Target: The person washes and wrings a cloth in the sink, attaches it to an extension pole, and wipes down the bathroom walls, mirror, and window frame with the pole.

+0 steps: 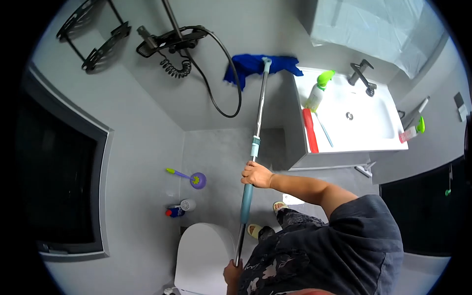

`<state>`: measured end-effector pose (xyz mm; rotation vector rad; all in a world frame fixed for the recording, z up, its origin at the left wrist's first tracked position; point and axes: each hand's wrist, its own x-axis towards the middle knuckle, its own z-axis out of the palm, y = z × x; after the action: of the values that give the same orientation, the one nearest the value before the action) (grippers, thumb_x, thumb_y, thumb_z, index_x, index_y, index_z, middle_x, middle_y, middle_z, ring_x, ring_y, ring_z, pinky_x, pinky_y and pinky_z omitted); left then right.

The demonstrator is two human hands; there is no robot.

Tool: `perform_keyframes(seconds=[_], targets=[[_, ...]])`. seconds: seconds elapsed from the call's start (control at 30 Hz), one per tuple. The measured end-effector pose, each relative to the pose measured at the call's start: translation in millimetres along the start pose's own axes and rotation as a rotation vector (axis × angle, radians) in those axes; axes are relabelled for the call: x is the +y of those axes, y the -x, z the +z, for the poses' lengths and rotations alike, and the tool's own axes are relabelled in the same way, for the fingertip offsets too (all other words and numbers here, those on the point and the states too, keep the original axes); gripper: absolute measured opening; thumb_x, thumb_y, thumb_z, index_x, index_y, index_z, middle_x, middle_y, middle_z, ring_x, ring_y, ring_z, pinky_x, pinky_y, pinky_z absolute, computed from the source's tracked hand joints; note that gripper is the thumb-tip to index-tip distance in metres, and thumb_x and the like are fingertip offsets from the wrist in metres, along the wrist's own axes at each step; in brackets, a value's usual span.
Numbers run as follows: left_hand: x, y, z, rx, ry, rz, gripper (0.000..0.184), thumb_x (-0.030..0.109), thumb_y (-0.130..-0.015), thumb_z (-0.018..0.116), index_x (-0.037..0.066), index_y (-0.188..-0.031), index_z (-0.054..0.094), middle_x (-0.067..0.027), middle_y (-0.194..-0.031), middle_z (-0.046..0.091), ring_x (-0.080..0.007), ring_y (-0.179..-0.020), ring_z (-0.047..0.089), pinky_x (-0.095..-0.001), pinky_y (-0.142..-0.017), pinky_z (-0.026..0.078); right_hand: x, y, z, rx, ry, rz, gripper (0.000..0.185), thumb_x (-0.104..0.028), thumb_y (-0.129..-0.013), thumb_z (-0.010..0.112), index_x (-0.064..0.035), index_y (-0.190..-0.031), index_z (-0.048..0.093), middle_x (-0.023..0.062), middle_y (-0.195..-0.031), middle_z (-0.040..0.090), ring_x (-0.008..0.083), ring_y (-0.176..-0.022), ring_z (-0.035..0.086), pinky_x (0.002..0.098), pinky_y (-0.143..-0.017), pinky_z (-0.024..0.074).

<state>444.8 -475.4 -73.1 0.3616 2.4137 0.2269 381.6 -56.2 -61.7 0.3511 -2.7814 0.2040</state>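
Note:
A long-handled mop with a steel and teal pole [247, 204] slants up across the view, both my hands around it. My right hand [256, 175] is wrapped round the pole near its middle, just above the teal grip. Lower down, my left hand [233, 273] is closed on the steel end beside the toilet; part of it is hidden. At the far end, a blue cloth mop head [250, 66] lies against the grey wall, left of the white sink [354, 135].
A green-topped spray bottle [315, 96], a red long object [310, 130] and a thin stick [324, 130] rest on the sink's left side. The black shower hose [231, 64] hangs by the mop head. A toilet [204, 250], purple plunger [198, 181] and blue bottle [175, 212] stand left.

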Motion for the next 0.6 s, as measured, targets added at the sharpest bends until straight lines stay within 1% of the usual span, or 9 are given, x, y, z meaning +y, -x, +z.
perform_keyframes(seconds=[0.07,0.1,0.13,0.2,0.33,0.43,0.47,0.53,0.6], targets=[[3,0,-10,0.096,0.04,-0.015,0.043,0.048,-0.08,0.057,0.005,-0.075,0.057,-0.0174,-0.061,0.059,-0.0397,-0.065,0.06,-0.0457,-0.06,0.048,-1,-21,-28,0.028,0.019,-0.047,0.005,-0.013,-0.073,0.055,-0.0183,-0.073,0.056,-0.0011,-0.075,0.049,0.0175,-0.084,0.052,0.0353,-0.093,0.0369],[8,-2,-15,0.102,0.056,-0.037,0.043,0.048,-0.08,0.057,0.005,-0.075,0.057,-0.0174,-0.061,0.059,-0.0397,-0.065,0.06,-0.0457,-0.06,0.048,2,-36,-47,0.061,0.049,-0.068,0.005,-0.014,-0.074,0.054,-0.0182,-0.072,0.056,-0.0009,-0.075,0.049,0.0177,-0.083,0.051,0.0348,-0.092,0.0371],[15,-6,-20,0.132,0.113,0.003,0.043,0.047,-0.079,0.058,0.004,-0.074,0.057,-0.0179,-0.06,0.059,-0.0397,-0.064,0.059,-0.0456,-0.059,0.047,4,-50,-66,0.058,0.038,-0.089,0.005,-0.014,-0.074,0.054,-0.0182,-0.072,0.056,-0.0009,-0.075,0.049,0.0177,-0.083,0.051,0.0348,-0.092,0.0371],[26,-16,-25,0.194,0.223,0.089,0.042,0.044,-0.079,0.06,0.003,-0.072,0.057,-0.0187,-0.059,0.058,-0.0397,-0.062,0.059,-0.0453,-0.057,0.046,12,-73,-89,0.138,0.081,-0.117,0.004,-0.015,-0.073,0.054,-0.0177,-0.072,0.056,-0.0002,-0.074,0.048,0.0182,-0.081,0.05,0.0354,-0.092,0.0373],[23,-29,-6,0.178,0.312,0.082,0.04,0.043,-0.08,0.059,0.003,-0.074,0.059,-0.0194,-0.062,0.059,-0.0401,-0.066,0.059,-0.0453,-0.058,0.046,19,-81,-62,0.201,0.047,-0.18,0.004,-0.014,-0.072,0.055,-0.0175,-0.072,0.056,0.0005,-0.073,0.046,0.0184,-0.079,0.049,0.0362,-0.092,0.0372],[13,-25,25,0.062,0.26,-0.029,0.039,0.043,-0.08,0.059,0.004,-0.083,0.063,-0.0209,-0.072,0.062,-0.0403,-0.076,0.06,-0.0464,-0.066,0.047,15,-68,-16,0.17,0.031,-0.22,0.007,-0.012,-0.068,0.056,-0.0178,-0.073,0.056,0.0002,-0.074,0.045,0.0173,-0.078,0.05,0.037,-0.091,0.0384],[17,-26,27,0.058,0.27,-0.038,0.039,0.043,-0.08,0.059,0.004,-0.083,0.063,-0.0209,-0.072,0.062,-0.0403,-0.076,0.06,-0.0464,-0.066,0.047,16,-66,-8,0.162,0.025,-0.229,0.007,-0.012,-0.068,0.056,-0.0178,-0.073,0.056,0.0002,-0.074,0.045,0.0173,-0.078,0.05,0.037,-0.091,0.0384],[21,-19,28,0.026,0.258,-0.118,0.04,0.044,-0.079,0.058,0.005,-0.084,0.063,-0.0208,-0.073,0.062,-0.0405,-0.076,0.06,-0.047,-0.067,0.047,12,-62,8,0.229,-0.024,-0.203,0.008,-0.011,-0.068,0.056,-0.0179,-0.073,0.054,-0.0003,-0.075,0.045,0.0169,-0.079,0.05,0.0368,-0.092,0.0387],[19,-21,45,0.06,0.23,-0.127,0.038,0.043,-0.08,0.058,0.005,-0.084,0.063,-0.0204,-0.073,0.062,-0.0413,-0.075,0.06,-0.0478,-0.066,0.047,11,-56,17,0.241,-0.028,-0.202,0.009,-0.011,-0.068,0.056,-0.0179,-0.073,0.054,-0.0005,-0.075,0.045,0.0167,-0.08,0.051,0.0368,-0.092,0.0385]])
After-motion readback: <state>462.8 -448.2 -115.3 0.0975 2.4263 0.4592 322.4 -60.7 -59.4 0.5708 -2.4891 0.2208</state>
